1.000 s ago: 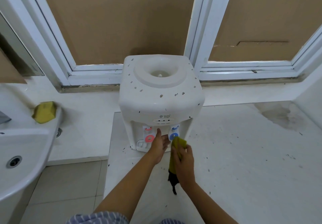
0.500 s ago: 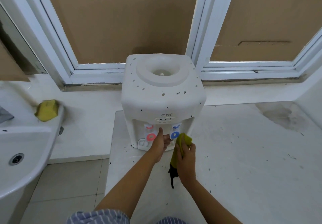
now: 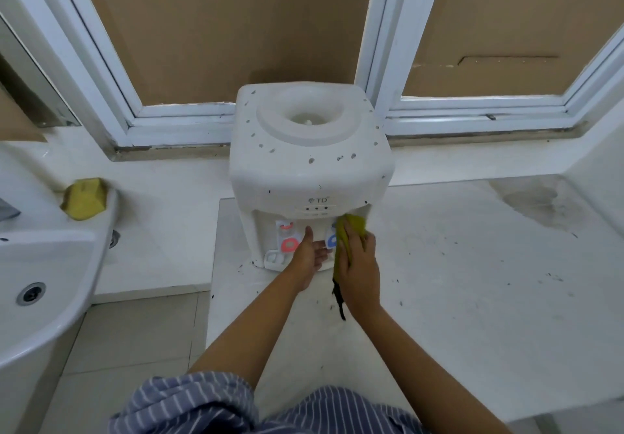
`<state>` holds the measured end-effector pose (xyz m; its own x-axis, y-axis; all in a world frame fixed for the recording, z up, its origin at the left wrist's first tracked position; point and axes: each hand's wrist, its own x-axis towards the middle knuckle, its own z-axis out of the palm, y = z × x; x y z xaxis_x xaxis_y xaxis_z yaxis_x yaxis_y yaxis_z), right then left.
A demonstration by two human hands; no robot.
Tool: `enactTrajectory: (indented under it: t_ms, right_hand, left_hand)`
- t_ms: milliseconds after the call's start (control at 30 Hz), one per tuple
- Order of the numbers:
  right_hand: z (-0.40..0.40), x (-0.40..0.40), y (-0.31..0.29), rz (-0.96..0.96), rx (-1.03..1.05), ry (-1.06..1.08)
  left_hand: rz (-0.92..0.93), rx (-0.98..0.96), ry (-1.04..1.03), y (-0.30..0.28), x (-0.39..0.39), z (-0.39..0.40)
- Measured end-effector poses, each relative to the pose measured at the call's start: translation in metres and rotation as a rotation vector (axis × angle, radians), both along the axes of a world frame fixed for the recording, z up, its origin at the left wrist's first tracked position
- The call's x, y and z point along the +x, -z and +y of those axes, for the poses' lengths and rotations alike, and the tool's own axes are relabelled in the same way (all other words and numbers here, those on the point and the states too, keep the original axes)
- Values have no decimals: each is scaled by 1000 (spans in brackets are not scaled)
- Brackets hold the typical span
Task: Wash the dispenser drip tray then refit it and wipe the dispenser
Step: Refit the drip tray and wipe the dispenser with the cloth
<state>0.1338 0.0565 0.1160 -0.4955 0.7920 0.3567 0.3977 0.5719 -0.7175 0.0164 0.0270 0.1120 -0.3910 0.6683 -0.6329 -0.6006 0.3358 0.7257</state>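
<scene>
Striped blue sleeves (image 3: 189, 403) sit nearest me, and my two bare forearms reach forward from them over the white worktop (image 3: 472, 281). My right hand (image 3: 359, 265) grips one yellow-green cloth (image 3: 351, 231), fingers curled round it; the cloth's top is pressed against the right side of the recess beside the blue tap (image 3: 331, 240), and its dark tail hangs straight down below my wrist. My left hand (image 3: 309, 256) is open, fingers fairly straight, thumb pointing up between the two taps, the palm resting at the front of the recess. I count one red tap (image 3: 288, 244) and one blue. One drip tray (image 3: 275, 259) sits fitted at the foot of the dispenser (image 3: 310, 167), its long side running left to right, mostly hidden by my hands. The single dispenser stands upright, front facing me, its bottle well opening upward. Off to the left, one yellow sponge (image 3: 84, 199) lies on the rim of the one sink (image 3: 50, 265). Beyond, two window panes are backed with brown cardboard (image 3: 219, 28).
</scene>
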Motion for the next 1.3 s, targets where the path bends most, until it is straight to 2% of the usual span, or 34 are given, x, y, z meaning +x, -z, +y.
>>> enactTrajectory:
  t_ms: [67, 133, 367, 533, 733, 833, 933, 1167, 1233, 1300]
  right_hand:
    - [3, -7, -9, -102, 120, -38]
    - [8, -11, -12, -165, 151, -19]
    - [12, -14, -13, -38, 61, 78]
    - [4, -8, -7, -204, 225, -68]
    - [11, -12, -13, 56, -53, 56]
    - [17, -15, -7, 58, -176, 106]
    - [17, -24, 10, 54, -405, 159]
    - [16, -3, 46, -109, -766, 58]
    - [9, -1, 51, -62, -762, 148]
    - [7, -2, 46, 43, -648, 272]
  left_hand:
    - [-11, 8, -1, 0, 1, -1]
    - [-15, 9, -1, 1, 0, -1]
    - [0, -7, 6, 1, -3, -5]
    - [-8, 8, 17, 0, -1, -5]
    - [0, 4, 17, 0, -3, -7]
    - [-4, 0, 17, 2, -5, -8]
    - [0, -4, 33, 2, -3, -8]
    - [10, -23, 57, 1, -6, -8]
    - [10, -23, 55, 2, -7, -9]
    - [10, -25, 38, 2, -7, -9]
